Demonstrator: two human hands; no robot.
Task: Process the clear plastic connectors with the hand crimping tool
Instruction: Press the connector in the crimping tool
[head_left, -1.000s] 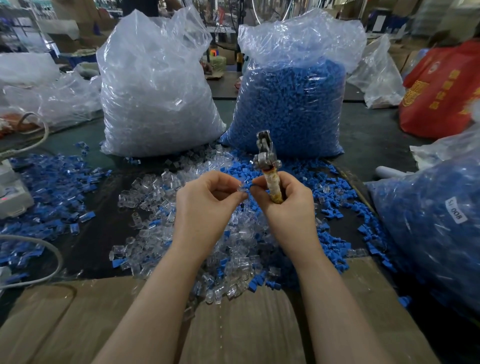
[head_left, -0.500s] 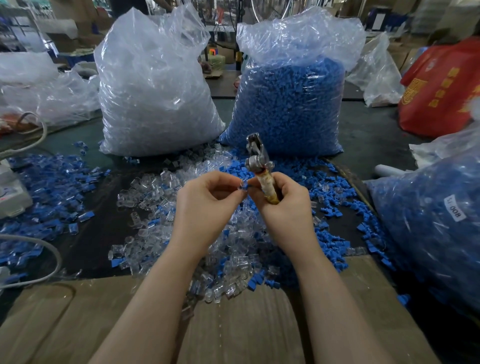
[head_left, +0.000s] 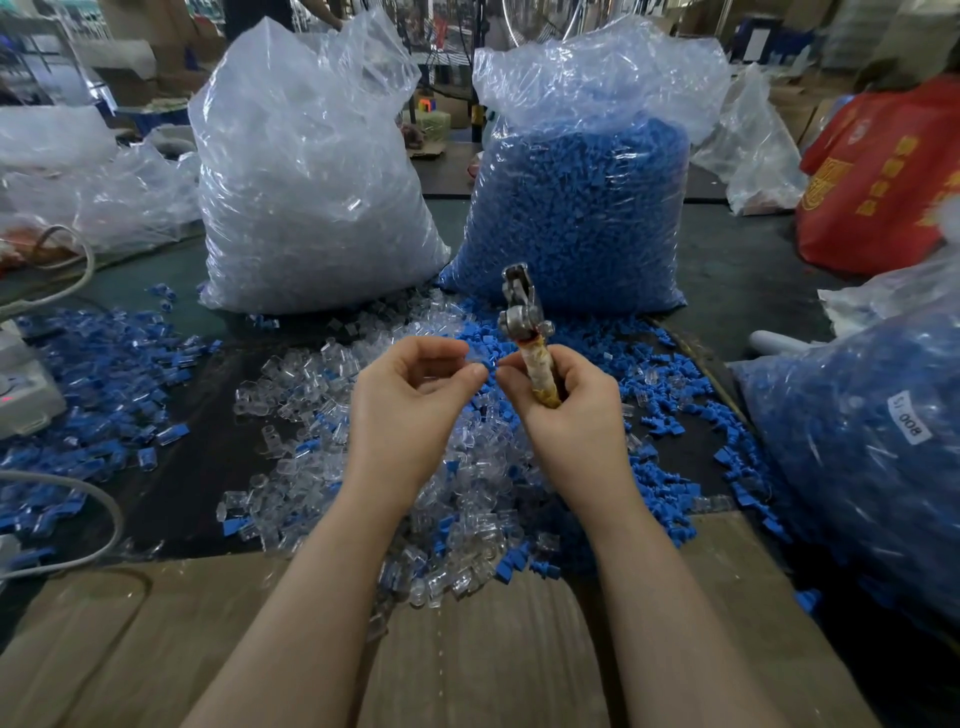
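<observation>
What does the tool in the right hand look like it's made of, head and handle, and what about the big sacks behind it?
The crimping tool has a dull grey head, likely bare steel, going by its worn metallic sheen. Its handle looks wrapped in yellowed tape or cloth, frayed and stained, gripped by the right hand. The two sacks look like thin clear plastic film: crinkled, glossy, contents showing through.

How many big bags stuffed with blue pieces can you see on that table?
2 clearly: one blue-filled bag standing upright at the back, right of the bag of clear pieces, and another blue-filled bag at the right edge, partly cut off. Others may lie out of frame.
</observation>
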